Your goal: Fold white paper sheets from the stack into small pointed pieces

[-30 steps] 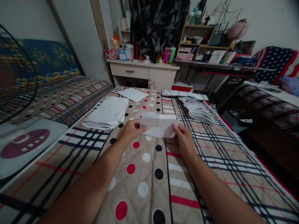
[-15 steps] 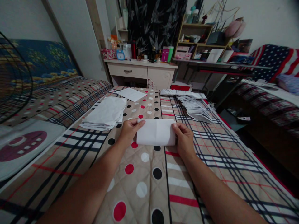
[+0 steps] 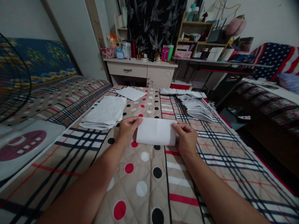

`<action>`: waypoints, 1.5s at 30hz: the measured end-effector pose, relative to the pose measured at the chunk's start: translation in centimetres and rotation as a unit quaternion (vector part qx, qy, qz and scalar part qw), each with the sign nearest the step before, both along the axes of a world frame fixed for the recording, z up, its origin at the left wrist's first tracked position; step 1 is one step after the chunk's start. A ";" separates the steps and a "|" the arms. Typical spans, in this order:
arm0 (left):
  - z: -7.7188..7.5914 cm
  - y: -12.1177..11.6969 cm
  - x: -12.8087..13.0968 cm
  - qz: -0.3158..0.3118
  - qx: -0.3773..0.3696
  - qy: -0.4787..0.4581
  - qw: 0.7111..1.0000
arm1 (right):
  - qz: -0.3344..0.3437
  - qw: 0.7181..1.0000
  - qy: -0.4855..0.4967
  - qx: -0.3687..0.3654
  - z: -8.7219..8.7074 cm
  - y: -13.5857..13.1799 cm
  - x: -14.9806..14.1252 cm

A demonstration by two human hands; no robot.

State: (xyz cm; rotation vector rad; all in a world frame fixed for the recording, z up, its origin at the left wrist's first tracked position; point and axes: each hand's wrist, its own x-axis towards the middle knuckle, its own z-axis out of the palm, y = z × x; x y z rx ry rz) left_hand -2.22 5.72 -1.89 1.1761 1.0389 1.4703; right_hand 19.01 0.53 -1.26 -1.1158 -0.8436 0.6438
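A folded white sheet of paper (image 3: 156, 132) lies on the quilted, dotted and checked bedcover (image 3: 149, 174) in front of me. My left hand (image 3: 126, 130) pinches its left edge with fingers closed on the paper. My right hand (image 3: 187, 138) grips its right edge the same way. To the left lies a stack of flat white sheets (image 3: 105, 112). To the right, a fanned pile of folded papers (image 3: 196, 109) spreads across the cover.
A single white sheet (image 3: 131, 93) lies further back, and a row of folded papers (image 3: 181, 92) lines the far edge. A fan (image 3: 14, 90) stands at the left. A dresser (image 3: 142, 70) and a cluttered desk (image 3: 219, 63) stand behind.
The paper was held up, half folded, a second ago. It now lies folded flat on the cover, with both hands still on its edges.
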 end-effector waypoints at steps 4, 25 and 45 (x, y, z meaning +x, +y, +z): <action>0.2 -0.1 0.1 0.016 -0.007 0.005 1.000 | -0.011 1.000 0.006 -0.003 0.1 0.0 -0.1; 0.5 0.0 0.2 0.031 -0.002 -0.044 0.999 | -0.035 0.999 0.037 0.003 0.1 0.3 -0.3; -0.7 0.5 -0.5 0.059 0.058 0.374 0.924 | 0.011 0.931 -0.330 -0.152 -0.5 1.5 0.7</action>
